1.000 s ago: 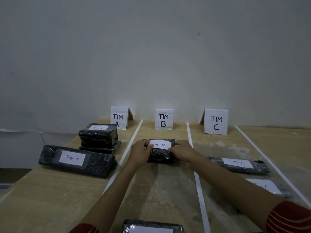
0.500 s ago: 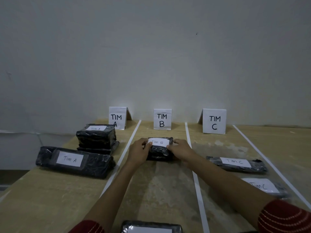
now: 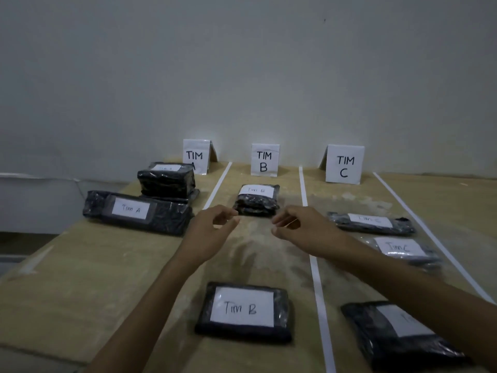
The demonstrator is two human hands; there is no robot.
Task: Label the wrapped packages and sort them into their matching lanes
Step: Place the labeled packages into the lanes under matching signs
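The counter (image 3: 80, 278) is showing pale matt wood, with rough, chalky patches in the middle lane. The near package (image 3: 282, 316) is lying in black plastic wrap, glossy and wrinkled, and the Tim A package (image 3: 172, 219) is shining the same way. Their labels (image 3: 242, 308) are looking like matt white paper, as are the folded tent cards (image 3: 265, 160). The lane strips (image 3: 318, 278) are reading as smooth white tape; the wall (image 3: 242, 76) is looking matt, painted.
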